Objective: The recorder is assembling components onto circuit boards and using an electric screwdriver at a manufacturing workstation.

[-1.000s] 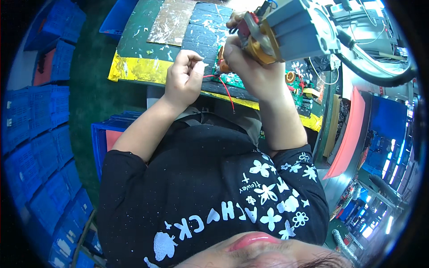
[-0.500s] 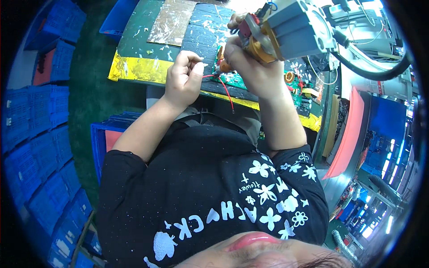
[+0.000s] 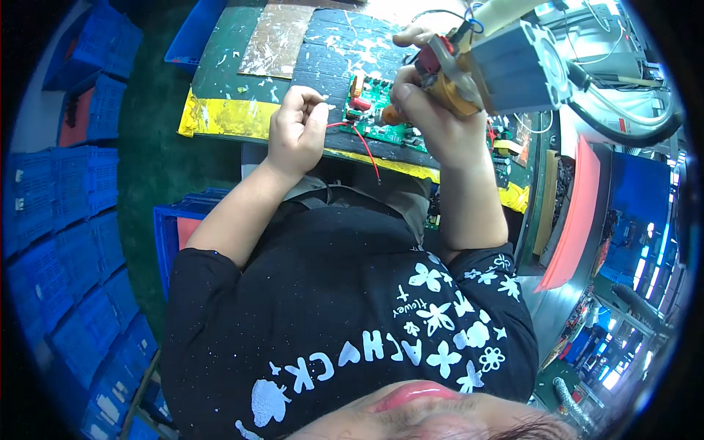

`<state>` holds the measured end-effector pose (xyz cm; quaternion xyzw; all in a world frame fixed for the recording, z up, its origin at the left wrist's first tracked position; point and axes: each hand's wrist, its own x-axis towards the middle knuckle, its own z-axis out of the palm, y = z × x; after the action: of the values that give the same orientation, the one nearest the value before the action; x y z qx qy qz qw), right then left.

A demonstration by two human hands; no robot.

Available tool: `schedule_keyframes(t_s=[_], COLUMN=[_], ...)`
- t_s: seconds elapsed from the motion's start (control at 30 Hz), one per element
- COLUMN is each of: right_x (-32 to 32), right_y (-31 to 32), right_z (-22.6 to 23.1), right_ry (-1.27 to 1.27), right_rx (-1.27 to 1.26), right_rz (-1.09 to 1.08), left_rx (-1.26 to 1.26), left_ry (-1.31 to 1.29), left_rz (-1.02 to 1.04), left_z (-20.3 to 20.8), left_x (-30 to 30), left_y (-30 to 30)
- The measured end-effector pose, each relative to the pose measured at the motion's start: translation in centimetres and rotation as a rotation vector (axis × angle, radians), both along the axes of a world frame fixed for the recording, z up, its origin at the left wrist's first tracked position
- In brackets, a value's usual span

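My left hand point(image 3: 295, 132) is held above the table's near edge, its fingers curled and thumb pressed toward them. Whitish bits show at its fingertips, and what they pinch is too small to make out. A red wire point(image 3: 367, 147) runs from a green circuit board point(image 3: 380, 95) to beside the left thumb; its other end hangs over the edge. My right hand point(image 3: 433, 110) is wrapped round a hand tool point(image 3: 458, 84) with an orange-yellow collar, a red part and a grey metal body. The tool hangs above the board's right side and hides part of it.
The tool's black cable point(image 3: 623, 126) curves off to the right. Yellow tape point(image 3: 235, 117) covers the table's front edge, and a brown sheet point(image 3: 275, 37) lies on the far side. Blue crates point(image 3: 66, 242) are stacked at left. A pink panel point(image 3: 576, 220) stands at right.
My right hand and the tool have moved to the right, so more of the circuit board shows. My left hand has shifted slightly left, still curled.
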<state>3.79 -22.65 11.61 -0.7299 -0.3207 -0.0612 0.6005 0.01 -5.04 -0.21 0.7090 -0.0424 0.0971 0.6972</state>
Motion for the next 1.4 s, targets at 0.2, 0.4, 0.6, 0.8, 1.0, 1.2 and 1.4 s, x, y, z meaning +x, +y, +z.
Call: schedule_keyframes(t_s=[0.2,0.4,0.6,0.8,1.0,1.2,1.4], right_x=[-0.2,0.2,0.1,0.2,0.8,0.6,0.2], right_y=[-0.6,-0.8,-1.4,-2.3,-2.2,-2.1,-2.8], right_z=[-0.4,-1.4,-0.8,-0.1,-1.3,-1.0,0.1], right_ry=[0.097,0.034,-0.079,0.097,-0.064,0.029,0.096], right_rx=[-0.075,-0.094,-0.049,-0.059,-0.061,-0.009,0.006], right_rz=[-0.074,-0.113,-0.038,-0.115,-0.112,-0.107,-0.135], left_rx=[0.004,-0.039,-0.032,-0.058,-0.019,-0.018,-0.012], left_ry=[-0.015,-0.066,-0.075,-0.079,-0.091,-0.095,-0.081], left_rz=[0.019,0.098,0.095,0.062,0.062,0.071,0.067], left_z=[-0.1,-0.1,-0.1,-0.1,0.0,0.0,0.0], left_x=[0.0,0.1,0.1,0.1,0.1,0.1,0.1], left_y=[0.0,-0.6,-0.6,-0.6,-0.6,-0.6,-0.6])
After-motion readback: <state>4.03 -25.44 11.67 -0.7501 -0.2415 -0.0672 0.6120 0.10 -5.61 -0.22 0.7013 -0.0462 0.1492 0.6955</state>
